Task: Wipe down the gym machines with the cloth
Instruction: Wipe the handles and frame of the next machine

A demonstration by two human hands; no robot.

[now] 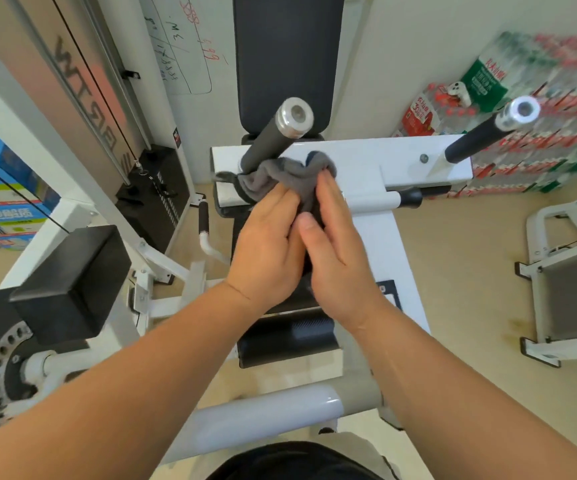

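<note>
A grey cloth [281,173] is bunched on the white crossbar [366,161] of a gym machine, at the base of the left black-grip handle [271,138]. My left hand [266,244] grips the cloth's near end from the left. My right hand [337,252] holds it from the right, fingers along the cloth and thumb on the near side; the two hands touch. A second handle [481,136] with a silver end cap stands at the crossbar's right end. The machine's black back pad [287,57] rises behind the crossbar. The cloth's lower part is hidden between my hands.
A weight stack and cable [155,188] stand to the left, with a black pad and perforated adjuster disc [68,282] nearer me. Stacked cases of bottled water [539,109] fill the back right. Another white machine frame [564,282] sits right. A white tube [262,417] crosses below my arms.
</note>
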